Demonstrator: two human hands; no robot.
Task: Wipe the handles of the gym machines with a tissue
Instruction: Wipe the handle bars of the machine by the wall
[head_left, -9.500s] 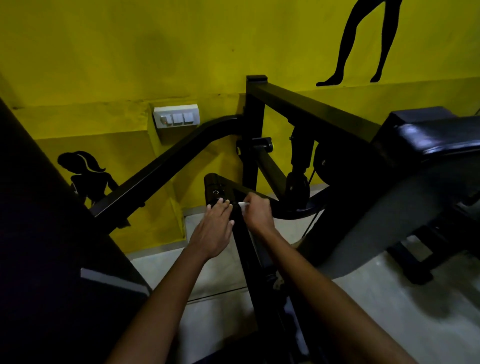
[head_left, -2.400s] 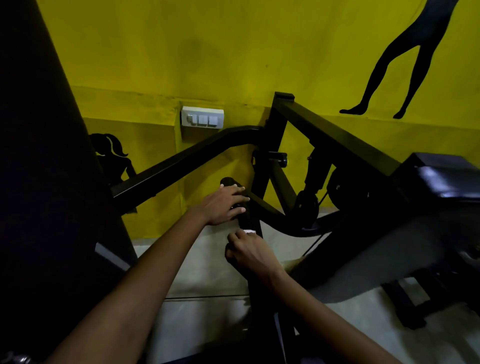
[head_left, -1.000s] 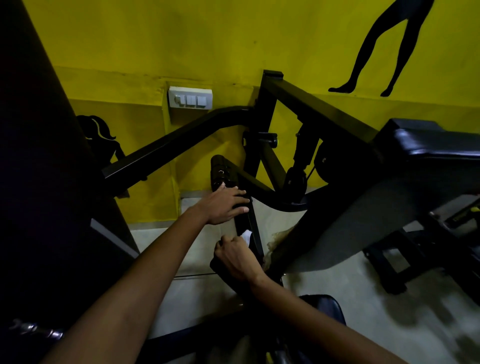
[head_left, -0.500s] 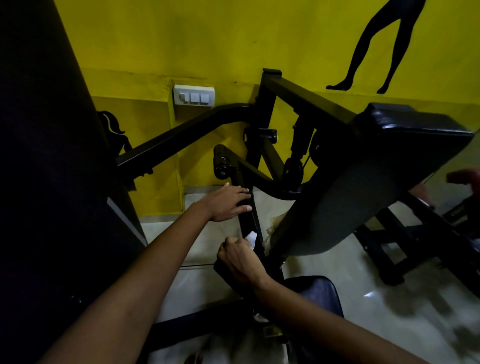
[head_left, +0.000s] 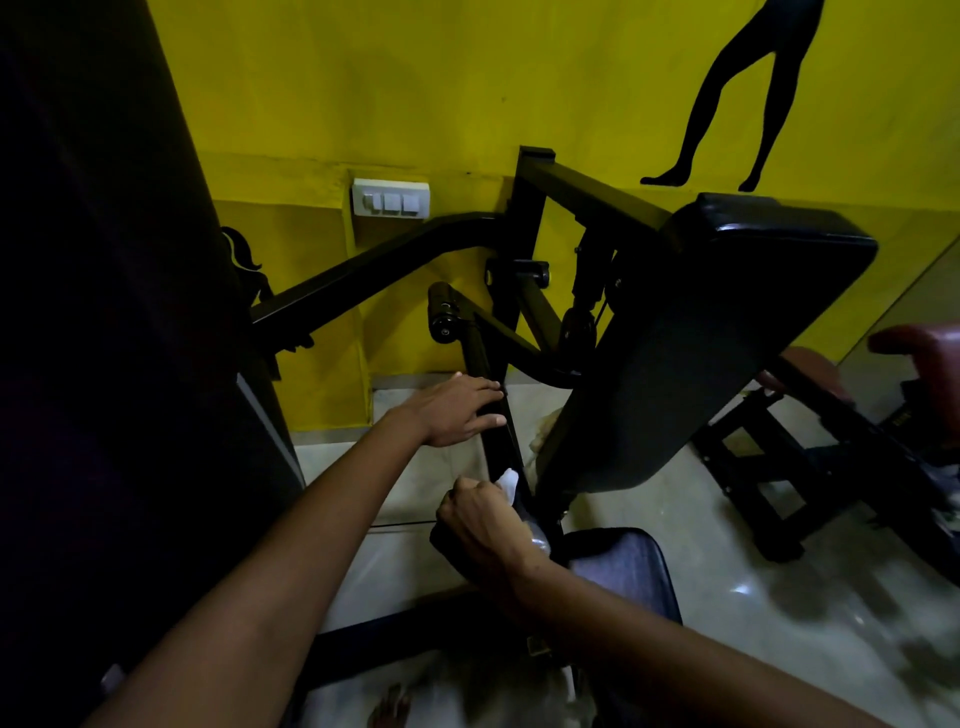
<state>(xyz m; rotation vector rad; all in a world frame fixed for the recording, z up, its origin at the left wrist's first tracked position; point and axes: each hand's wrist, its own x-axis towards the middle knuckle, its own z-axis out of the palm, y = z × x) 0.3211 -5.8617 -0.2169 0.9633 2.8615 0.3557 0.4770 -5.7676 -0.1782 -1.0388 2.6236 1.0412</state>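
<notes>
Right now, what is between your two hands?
Head view: just bare black bar between the left hand and the tissue in the right hand.

A black pad (head_left: 727, 322) at three o'clock looked like glossy vinyl, beside matt black painted metal bars (head_left: 363, 275). The white tissue (head_left: 508, 480) looked papery; the pale floor (head_left: 737, 561) shone.

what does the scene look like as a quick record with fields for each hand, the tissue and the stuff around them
left hand: fingers laid flat on the black lever bar
right hand: fist round the lower handle, holding the tissue
tissue: white, a corner poking out above the fist
back pad: black, tilted, right of the bar
yellow wall: white switch plate and black silhouettes
</notes>
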